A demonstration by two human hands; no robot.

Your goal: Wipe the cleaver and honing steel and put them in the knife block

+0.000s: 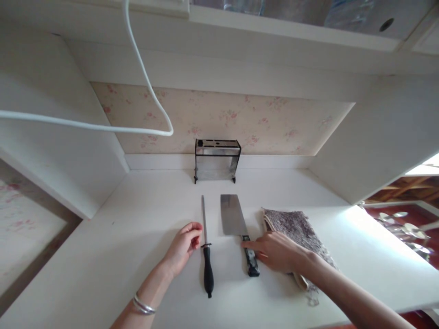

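Note:
A honing steel (206,242) with a black handle lies on the white counter (113,256), pointing away from me. Just left of it rests my left hand (184,246), fingers loosely curled and close to the steel's guard, holding nothing. A cleaver (233,220) with a broad steel blade and dark handle lies parallel to the steel on its right. My right hand (277,251) reaches in from the right, fingertips touching the cleaver's handle, not gripping it. A grey speckled cloth (298,228) lies under and behind that hand.
A metal knife block (216,160) stands at the back against the floral wall. A white cable (144,82) hangs from above on the left. Cabinet walls close in both sides. The counter's edge drops off at the right, with shiny spoons (408,230) beyond it.

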